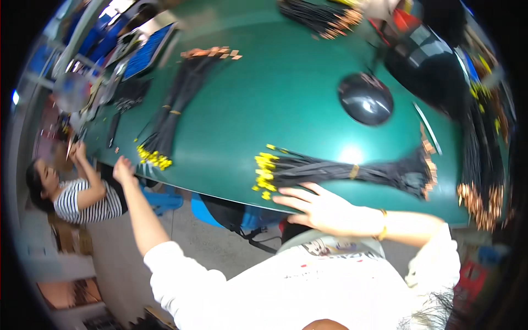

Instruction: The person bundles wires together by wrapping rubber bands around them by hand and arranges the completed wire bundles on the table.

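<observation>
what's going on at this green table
A person in white is at the green table. Their right hand is open by the near edge, close to the yellow ends of a tied bundle of black cables; whether it touches them is unclear. Their left hand is stretched out near a second tied bundle, too blurred to tell if it holds anything. A co-worker in stripes is at far left.

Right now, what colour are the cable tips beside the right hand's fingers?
Yellow tips on the black cable bundle; head view shows them best.
</observation>
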Tool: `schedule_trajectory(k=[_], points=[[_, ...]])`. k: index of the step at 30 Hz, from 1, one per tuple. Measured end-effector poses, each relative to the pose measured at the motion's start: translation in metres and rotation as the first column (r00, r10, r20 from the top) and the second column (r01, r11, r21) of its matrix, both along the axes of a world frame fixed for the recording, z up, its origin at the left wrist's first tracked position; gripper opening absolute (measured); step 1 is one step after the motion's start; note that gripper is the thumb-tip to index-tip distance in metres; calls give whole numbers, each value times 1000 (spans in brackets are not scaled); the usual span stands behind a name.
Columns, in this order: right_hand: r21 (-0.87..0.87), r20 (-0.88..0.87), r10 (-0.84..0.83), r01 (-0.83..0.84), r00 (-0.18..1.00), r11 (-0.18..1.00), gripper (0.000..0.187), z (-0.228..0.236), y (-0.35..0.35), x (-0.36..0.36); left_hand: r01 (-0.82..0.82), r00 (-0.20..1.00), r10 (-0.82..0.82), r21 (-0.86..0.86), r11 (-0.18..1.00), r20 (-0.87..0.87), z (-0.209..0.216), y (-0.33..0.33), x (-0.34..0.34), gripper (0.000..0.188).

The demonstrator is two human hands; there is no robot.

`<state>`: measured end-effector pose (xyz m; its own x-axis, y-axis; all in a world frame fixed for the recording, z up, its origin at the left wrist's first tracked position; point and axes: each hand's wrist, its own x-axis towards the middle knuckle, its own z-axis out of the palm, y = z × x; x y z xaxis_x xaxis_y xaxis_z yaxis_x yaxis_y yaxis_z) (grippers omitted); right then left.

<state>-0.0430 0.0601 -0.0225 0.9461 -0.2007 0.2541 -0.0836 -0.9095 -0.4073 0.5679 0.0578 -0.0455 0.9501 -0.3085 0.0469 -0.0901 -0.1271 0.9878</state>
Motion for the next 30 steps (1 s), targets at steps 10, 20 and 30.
schedule_trajectory(k=[10,20,30], points=[[278,90,-251,218,964,936,19,-2,30,-91,878,203,-959,397,267,197,131,-85,-385,28],[567,6,-461,377,887,732,22,18,62,-156,498,-665,-692,858,-127,283,53,-59,-570,53],[801,77,-813,-521,577,-294,25,4,37,-119,760,-339,-941,587,-278,-6,86,-9,-547,17]])
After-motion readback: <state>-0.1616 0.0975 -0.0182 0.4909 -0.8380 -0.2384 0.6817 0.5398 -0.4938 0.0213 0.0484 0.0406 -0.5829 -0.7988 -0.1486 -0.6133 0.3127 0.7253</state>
